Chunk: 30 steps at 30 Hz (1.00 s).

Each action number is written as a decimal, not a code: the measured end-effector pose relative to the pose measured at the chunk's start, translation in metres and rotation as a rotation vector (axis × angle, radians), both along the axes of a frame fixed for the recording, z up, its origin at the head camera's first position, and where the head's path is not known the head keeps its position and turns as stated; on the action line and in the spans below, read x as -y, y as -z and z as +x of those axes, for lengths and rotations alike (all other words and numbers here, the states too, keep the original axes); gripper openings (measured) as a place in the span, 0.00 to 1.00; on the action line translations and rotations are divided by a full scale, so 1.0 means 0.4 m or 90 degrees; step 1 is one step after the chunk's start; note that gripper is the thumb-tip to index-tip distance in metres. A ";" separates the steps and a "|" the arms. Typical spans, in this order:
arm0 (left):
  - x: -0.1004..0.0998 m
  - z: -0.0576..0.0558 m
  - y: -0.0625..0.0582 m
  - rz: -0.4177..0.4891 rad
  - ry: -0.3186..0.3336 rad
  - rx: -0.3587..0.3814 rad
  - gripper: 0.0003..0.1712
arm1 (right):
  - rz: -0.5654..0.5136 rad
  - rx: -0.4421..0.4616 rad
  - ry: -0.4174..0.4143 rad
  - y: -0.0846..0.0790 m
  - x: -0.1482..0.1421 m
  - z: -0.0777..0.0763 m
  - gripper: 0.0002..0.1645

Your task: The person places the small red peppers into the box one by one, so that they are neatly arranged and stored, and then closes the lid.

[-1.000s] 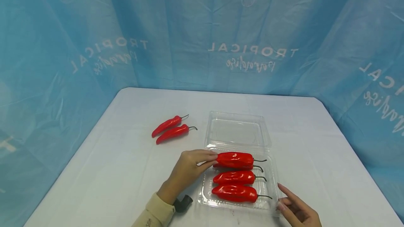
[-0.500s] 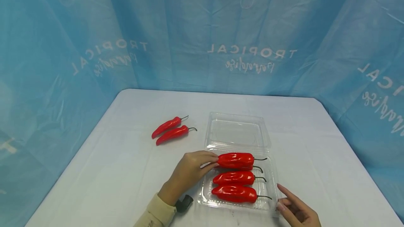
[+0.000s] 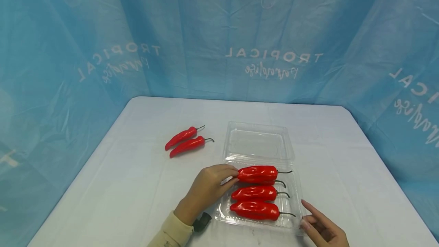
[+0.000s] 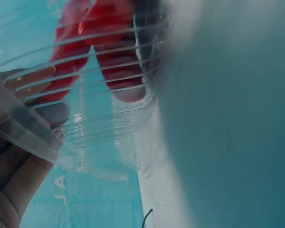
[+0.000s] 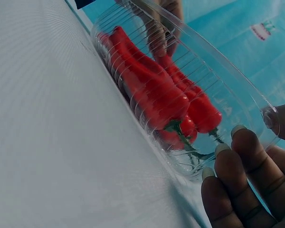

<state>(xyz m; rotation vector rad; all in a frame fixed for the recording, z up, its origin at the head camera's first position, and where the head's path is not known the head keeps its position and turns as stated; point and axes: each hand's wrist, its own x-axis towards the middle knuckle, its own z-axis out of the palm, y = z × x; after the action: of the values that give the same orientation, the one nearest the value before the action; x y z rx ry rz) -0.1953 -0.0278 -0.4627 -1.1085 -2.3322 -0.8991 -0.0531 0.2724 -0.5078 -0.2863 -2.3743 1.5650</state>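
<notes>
A clear plastic clamshell box lies open, its lid folded back behind it. Several red chili peppers lie side by side in its base, the nearest pepper toward the front edge. My left hand reaches over the box's left wall and pinches the tip of the rearmost pepper, which rests over another one, mostly hidden. Seen through the ribbed wall, the left fingers touch red pepper flesh. At the front right corner my right hand holds the box's rim between thumb and fingers.
Two more red chili peppers lie on the white table to the left of the lid. A blue printed curtain hangs behind and at both sides. A dark wrist device sits below the left wrist.
My left hand has slid slightly to the right, pushing the rearmost pepper a little the same way. My right hand and the box have stayed in place.
</notes>
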 end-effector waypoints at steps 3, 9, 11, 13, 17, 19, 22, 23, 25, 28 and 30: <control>-0.003 -0.003 0.003 -0.009 -0.004 -0.017 0.17 | 0.004 -0.001 0.002 -0.001 0.001 -0.001 0.25; -0.006 -0.002 0.005 -0.022 -0.013 -0.033 0.17 | 0.004 0.003 0.004 -0.002 0.002 0.000 0.25; -0.005 0.000 0.004 -0.020 -0.013 -0.029 0.18 | 0.004 0.007 0.006 -0.002 0.003 0.000 0.25; -0.004 0.001 0.003 -0.017 -0.013 -0.026 0.17 | 0.004 0.009 0.006 -0.003 0.003 0.000 0.25; -0.003 0.002 0.003 -0.011 -0.011 -0.022 0.17 | 0.002 0.010 0.006 -0.004 0.003 0.000 0.25; -0.003 0.003 0.003 -0.009 -0.010 -0.020 0.18 | 0.000 0.013 0.007 -0.005 0.003 0.000 0.25; -0.002 0.003 0.002 -0.006 -0.009 -0.016 0.18 | 0.000 0.014 0.005 -0.005 0.002 0.001 0.25; -0.002 0.004 0.002 -0.004 -0.009 -0.014 0.18 | 0.000 0.015 0.003 -0.005 0.002 0.001 0.25; -0.001 0.003 0.002 0.002 -0.005 -0.011 0.18 | 0.000 0.015 0.002 -0.004 0.001 0.000 0.25; 0.002 0.003 0.000 0.016 -0.002 -0.007 0.18 | -0.003 0.018 0.003 -0.004 0.000 -0.001 0.25; 0.007 0.002 -0.002 0.028 -0.002 -0.005 0.18 | -0.006 0.021 0.004 -0.004 0.000 -0.001 0.26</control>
<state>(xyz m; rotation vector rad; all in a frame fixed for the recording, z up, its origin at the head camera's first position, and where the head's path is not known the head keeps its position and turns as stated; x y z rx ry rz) -0.1944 -0.0307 -0.4620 -1.0881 -2.2965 -0.9388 -0.0537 0.2723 -0.5064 -0.3229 -2.3894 1.5807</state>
